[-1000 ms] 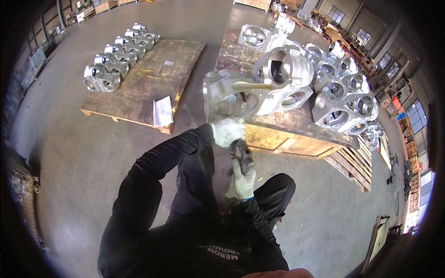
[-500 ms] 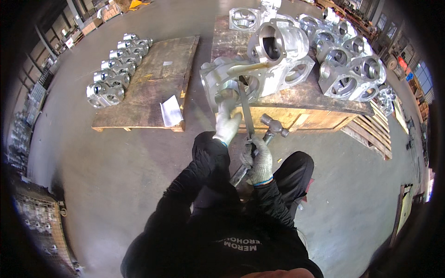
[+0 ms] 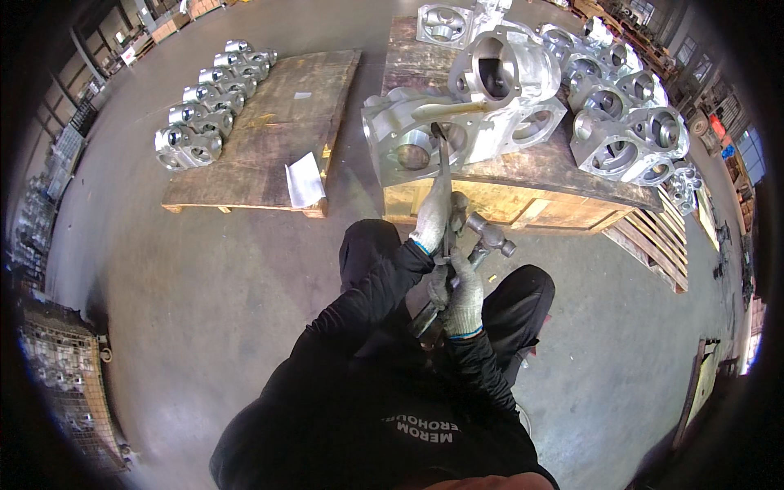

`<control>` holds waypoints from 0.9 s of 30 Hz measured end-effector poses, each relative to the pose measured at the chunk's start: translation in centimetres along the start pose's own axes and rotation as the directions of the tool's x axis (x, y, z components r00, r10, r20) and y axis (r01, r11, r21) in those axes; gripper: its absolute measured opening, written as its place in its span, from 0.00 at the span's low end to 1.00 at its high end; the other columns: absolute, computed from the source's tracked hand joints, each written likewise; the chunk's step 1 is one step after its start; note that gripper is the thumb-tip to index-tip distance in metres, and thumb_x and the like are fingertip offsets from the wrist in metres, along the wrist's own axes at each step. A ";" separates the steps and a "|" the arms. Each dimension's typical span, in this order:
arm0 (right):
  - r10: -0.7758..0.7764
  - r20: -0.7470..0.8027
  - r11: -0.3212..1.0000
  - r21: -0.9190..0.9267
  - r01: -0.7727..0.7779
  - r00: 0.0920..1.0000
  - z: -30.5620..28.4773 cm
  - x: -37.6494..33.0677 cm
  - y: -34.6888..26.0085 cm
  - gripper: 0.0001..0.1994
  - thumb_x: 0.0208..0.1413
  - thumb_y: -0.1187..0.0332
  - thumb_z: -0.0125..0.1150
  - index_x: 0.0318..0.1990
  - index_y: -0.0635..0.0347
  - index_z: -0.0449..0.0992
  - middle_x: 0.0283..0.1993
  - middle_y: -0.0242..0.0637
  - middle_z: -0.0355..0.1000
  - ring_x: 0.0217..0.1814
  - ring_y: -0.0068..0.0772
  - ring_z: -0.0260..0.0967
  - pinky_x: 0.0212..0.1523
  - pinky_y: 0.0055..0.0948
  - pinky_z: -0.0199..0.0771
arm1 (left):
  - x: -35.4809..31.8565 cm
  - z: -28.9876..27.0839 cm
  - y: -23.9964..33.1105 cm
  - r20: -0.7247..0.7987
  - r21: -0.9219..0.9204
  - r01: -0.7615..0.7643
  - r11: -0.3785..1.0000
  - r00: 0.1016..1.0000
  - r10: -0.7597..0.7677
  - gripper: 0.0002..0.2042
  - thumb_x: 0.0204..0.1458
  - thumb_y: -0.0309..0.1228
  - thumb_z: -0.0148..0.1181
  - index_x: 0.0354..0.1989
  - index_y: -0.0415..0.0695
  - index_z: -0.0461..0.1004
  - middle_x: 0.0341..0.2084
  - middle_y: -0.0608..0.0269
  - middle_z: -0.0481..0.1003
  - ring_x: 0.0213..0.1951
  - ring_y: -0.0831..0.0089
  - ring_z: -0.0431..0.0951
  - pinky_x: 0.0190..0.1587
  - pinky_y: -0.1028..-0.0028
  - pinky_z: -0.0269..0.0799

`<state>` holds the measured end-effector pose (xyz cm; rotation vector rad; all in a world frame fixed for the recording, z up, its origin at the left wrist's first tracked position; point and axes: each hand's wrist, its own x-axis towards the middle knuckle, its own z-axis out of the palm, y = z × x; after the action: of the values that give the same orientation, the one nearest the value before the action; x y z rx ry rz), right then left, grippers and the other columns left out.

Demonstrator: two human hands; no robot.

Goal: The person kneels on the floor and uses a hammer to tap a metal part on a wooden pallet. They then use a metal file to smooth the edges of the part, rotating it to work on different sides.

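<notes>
My left hand [image 3: 434, 217], in a pale knit glove, is closed round the blade of a long flat metal file [image 3: 444, 167]. Its tip reaches up to an opening in the near silver metal casting [image 3: 384, 135]. My right hand [image 3: 465, 298], gloved too, closes round the lower end of the file and a hammer [image 3: 492, 235], whose head sticks out to the right. Their handles overlap at that hand, so its exact grip is partly hidden. A second casting [image 3: 535, 77] rests on top of the near one.
The castings sit on a wooden crate [image 3: 523, 204], with several more [image 3: 612, 151] at its right. Left of it lies a low wooden platform [image 3: 278, 131] bearing a row of smaller castings [image 3: 196, 135] and a white paper [image 3: 305, 181]. A slatted pallet [image 3: 649, 237] leans beyond the crate.
My left hand has come back from the casting's opening and now grips the file. The hammer in my right hand has shifted slightly to the right and down.
</notes>
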<state>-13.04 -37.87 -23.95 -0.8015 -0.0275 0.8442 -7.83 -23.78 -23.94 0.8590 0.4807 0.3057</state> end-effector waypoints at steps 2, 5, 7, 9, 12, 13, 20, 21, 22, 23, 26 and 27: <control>-0.033 -0.065 0.998 -0.061 0.029 0.997 -0.3 0.1 0.3 0.18 0.68 0.56 0.56 0.39 0.66 0.75 0.16 0.31 0.63 0.09 0.24 0.49 0.12 0.24 0.48 | -0.1 0.1 0.0 0.023 0.041 -0.019 0.999 1.000 0.018 0.31 0.68 0.62 0.35 0.31 0.46 0.69 0.17 0.69 0.64 0.14 0.76 0.61 0.18 0.74 0.59; -0.055 -0.062 0.996 -0.074 0.050 0.997 -0.3 0.1 0.5 0.18 0.67 0.56 0.57 0.38 0.65 0.75 0.15 0.31 0.62 0.09 0.24 0.49 0.12 0.25 0.48 | -0.2 0.3 0.1 0.008 0.052 -0.045 0.998 0.999 0.045 0.30 0.68 0.62 0.35 0.31 0.47 0.69 0.17 0.69 0.64 0.14 0.77 0.60 0.18 0.74 0.59; -0.040 -0.032 0.997 -0.062 0.038 0.999 -0.3 0.1 0.3 0.18 0.67 0.56 0.57 0.37 0.65 0.75 0.15 0.31 0.62 0.09 0.24 0.49 0.12 0.25 0.48 | -0.1 0.3 0.1 0.000 0.062 -0.044 0.997 0.999 0.044 0.30 0.68 0.62 0.35 0.31 0.47 0.69 0.17 0.69 0.64 0.14 0.77 0.60 0.18 0.75 0.59; -0.029 -0.038 1.000 -0.009 0.029 0.999 -0.3 0.1 0.1 0.13 0.65 0.59 0.60 0.37 0.62 0.75 0.18 0.31 0.66 0.12 0.25 0.58 0.14 0.24 0.54 | -0.1 0.3 0.1 -0.011 0.084 -0.023 0.996 1.000 0.024 0.30 0.69 0.61 0.35 0.30 0.47 0.68 0.17 0.69 0.65 0.14 0.77 0.60 0.19 0.75 0.58; -0.022 -0.011 1.000 0.017 0.023 1.000 -0.3 0.1 -0.1 0.12 0.64 0.61 0.62 0.37 0.61 0.76 0.19 0.32 0.68 0.14 0.26 0.62 0.15 0.24 0.57 | -0.1 0.3 0.2 0.023 -0.007 -0.024 1.000 0.999 0.024 0.30 0.68 0.61 0.36 0.30 0.47 0.68 0.17 0.69 0.64 0.14 0.77 0.60 0.19 0.75 0.58; -0.008 0.013 1.000 0.012 0.007 1.000 -0.3 0.1 -0.1 0.12 0.64 0.61 0.62 0.37 0.61 0.76 0.19 0.32 0.68 0.14 0.26 0.62 0.15 0.24 0.57 | -0.1 0.3 0.2 0.017 0.005 -0.026 1.000 1.000 0.026 0.30 0.68 0.61 0.36 0.29 0.47 0.68 0.17 0.69 0.64 0.14 0.77 0.60 0.19 0.75 0.58; -0.060 -0.053 0.992 -0.116 0.053 0.997 0.3 0.0 0.2 0.18 0.66 0.55 0.58 0.37 0.64 0.75 0.15 0.31 0.62 0.09 0.24 0.51 0.12 0.24 0.48 | -0.1 0.0 -0.1 0.007 -0.021 -0.024 0.999 1.000 0.024 0.30 0.68 0.62 0.38 0.29 0.47 0.69 0.17 0.70 0.64 0.13 0.78 0.58 0.18 0.76 0.55; -0.060 -0.046 0.993 -0.106 0.055 0.997 0.3 0.0 0.2 0.18 0.66 0.55 0.59 0.37 0.64 0.75 0.15 0.31 0.62 0.09 0.23 0.51 0.12 0.24 0.48 | -0.1 -0.1 -0.2 0.031 -0.025 -0.017 1.000 0.999 0.018 0.30 0.68 0.61 0.38 0.29 0.47 0.69 0.17 0.70 0.64 0.13 0.78 0.58 0.18 0.76 0.55; -0.061 -0.039 0.994 -0.097 0.057 0.997 0.3 0.0 0.2 0.18 0.66 0.55 0.59 0.37 0.64 0.75 0.15 0.31 0.62 0.09 0.23 0.50 0.12 0.24 0.48 | 0.1 -0.2 -0.2 0.026 -0.045 -0.008 0.999 1.000 0.009 0.29 0.68 0.61 0.38 0.32 0.47 0.69 0.18 0.68 0.66 0.13 0.77 0.61 0.17 0.75 0.58; -0.063 -0.033 0.993 -0.098 0.060 0.997 0.3 0.0 0.2 0.18 0.66 0.54 0.59 0.37 0.64 0.75 0.15 0.31 0.62 0.09 0.23 0.51 0.12 0.24 0.48 | 0.2 -0.4 -0.3 0.038 -0.070 0.001 0.998 0.999 0.002 0.28 0.68 0.60 0.38 0.35 0.46 0.70 0.19 0.67 0.67 0.13 0.75 0.63 0.16 0.74 0.60; -0.066 -0.032 0.993 -0.101 0.062 0.997 0.0 0.1 0.4 0.19 0.67 0.54 0.58 0.37 0.64 0.75 0.15 0.31 0.62 0.09 0.24 0.51 0.12 0.24 0.48 | 0.6 -0.6 -0.4 0.010 -0.065 0.018 0.998 1.000 -0.018 0.27 0.69 0.59 0.39 0.37 0.46 0.70 0.19 0.65 0.69 0.13 0.74 0.66 0.15 0.72 0.62; -0.064 -0.044 0.993 -0.100 0.059 0.997 -0.1 0.2 0.5 0.19 0.67 0.53 0.58 0.37 0.64 0.75 0.15 0.31 0.62 0.09 0.24 0.51 0.12 0.24 0.48 | 0.6 -0.7 -0.4 -0.009 -0.045 0.020 0.999 1.000 -0.020 0.27 0.69 0.59 0.39 0.37 0.46 0.71 0.19 0.65 0.70 0.13 0.74 0.66 0.15 0.72 0.62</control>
<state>-13.18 -37.65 -24.41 -0.9094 -0.0523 0.7703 -7.64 -23.33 -24.83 0.8087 0.4893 0.3011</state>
